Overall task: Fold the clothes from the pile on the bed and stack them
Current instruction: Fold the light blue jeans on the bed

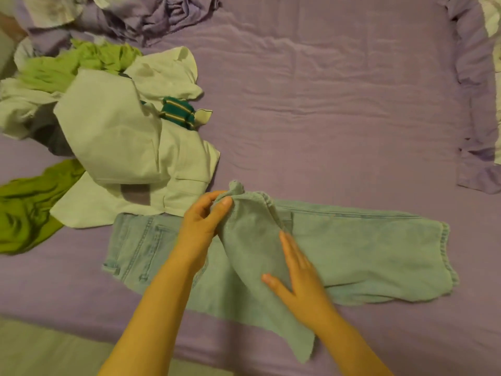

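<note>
Pinching a raised fold of light-blue jeans spread on the purple bed, the left hand lifts while the flat, released right hand presses; a slip could skew the fold.

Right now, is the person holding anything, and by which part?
Yes. The left hand pinches the light blue jeans by a raised edge of the leg fabric. The right hand lies flat on them, gripping nothing.
</note>
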A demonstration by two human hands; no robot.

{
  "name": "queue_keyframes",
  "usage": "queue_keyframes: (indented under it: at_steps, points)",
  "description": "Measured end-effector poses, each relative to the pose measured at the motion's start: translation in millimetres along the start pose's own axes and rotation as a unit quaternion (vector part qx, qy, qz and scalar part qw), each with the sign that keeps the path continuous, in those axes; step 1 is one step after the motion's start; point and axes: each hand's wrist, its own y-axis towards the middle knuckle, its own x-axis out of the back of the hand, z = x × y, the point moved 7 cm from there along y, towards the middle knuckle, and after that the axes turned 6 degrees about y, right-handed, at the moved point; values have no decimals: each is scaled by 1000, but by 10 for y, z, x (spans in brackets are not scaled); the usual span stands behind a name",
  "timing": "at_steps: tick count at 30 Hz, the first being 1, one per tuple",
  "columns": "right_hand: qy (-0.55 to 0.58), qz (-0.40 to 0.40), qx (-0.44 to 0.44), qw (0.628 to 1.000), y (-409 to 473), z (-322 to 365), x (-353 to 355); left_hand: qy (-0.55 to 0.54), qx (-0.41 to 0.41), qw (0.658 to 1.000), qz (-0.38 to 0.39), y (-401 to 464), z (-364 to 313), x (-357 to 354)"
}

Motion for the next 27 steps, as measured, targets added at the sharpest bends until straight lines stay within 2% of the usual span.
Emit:
queue_keyframes:
  at_steps: [3, 5, 7, 10, 12, 13, 15, 18, 20, 23, 27]
  points:
    - [-73, 63, -5, 995, 139, 155, -706, 101, -49, 993, -25, 37, -31, 540]
    - [-125, 104, -5, 987, 213, 187, -1091, 199, -94, 975, -29, 68, 2, 803]
    - [-194, 148, -4, 970, 239, 123, -1367, 304, -124, 944, -28, 110, 136, 968]
    - [-288, 207, 19, 935, 221, 27, -1477, 454, -118, 883, -4, 145, 504, 949]
    - [-345, 196, 58, 916, 192, 5, -1374, 565, -124, 815, 17, 114, 760, 779]
    - [-368, 164, 72, 913, 176, -10, -1278, 604, -136, 785, 20, 83, 851, 679]
    - [-385, 115, 75, 912, 108, -79, -1051, 650, -163, 742, 24, 22, 958, 493]
    - [-384, 87, 19, 919, -7, -300, -679, 691, -219, 688, 28, -116, 961, 186]
    - [-335, 78, -49, 938, -108, -507, -404, 687, -270, 673, 38, -237, 925, -85]
    - [-266, 7, -126, 956, -300, -838, 70, 656, -339, 669, 82, -471, 951, -576]
    - [-272, -45, -137, 952, -547, -1131, 577, 611, -366, 682, 168, -756, 1104, -1273]
